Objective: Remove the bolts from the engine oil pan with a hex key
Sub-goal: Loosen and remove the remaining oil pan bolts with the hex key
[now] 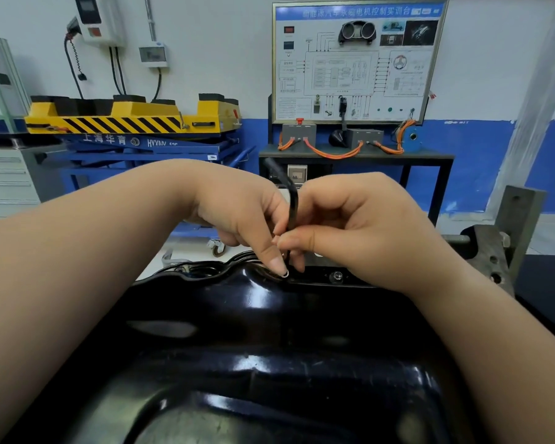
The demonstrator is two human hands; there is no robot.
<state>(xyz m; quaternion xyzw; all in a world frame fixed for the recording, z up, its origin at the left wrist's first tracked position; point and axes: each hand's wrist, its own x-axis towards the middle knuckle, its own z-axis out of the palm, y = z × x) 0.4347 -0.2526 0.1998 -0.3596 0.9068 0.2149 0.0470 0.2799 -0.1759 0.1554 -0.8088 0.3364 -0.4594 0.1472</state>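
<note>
Glossy black metal fills the lower view: the engine oil pan [269,318], its far rim running left to right. At the middle of that far rim a black L-shaped hex key [293,206] stands nearly upright. Its long arm points down at a bolt [285,274] in the rim, and its short arm bends away to the left at the top.

The left hand [237,213] and the right hand [359,225] meet over the rim, one on each side of the shaft, and both pinch it with curled fingers. The left forefinger reaches down to the bolt head. A second bolt [336,276] sits just to the right along the same rim, under the right hand. The turning will likely go around that upright shaft.
</note>
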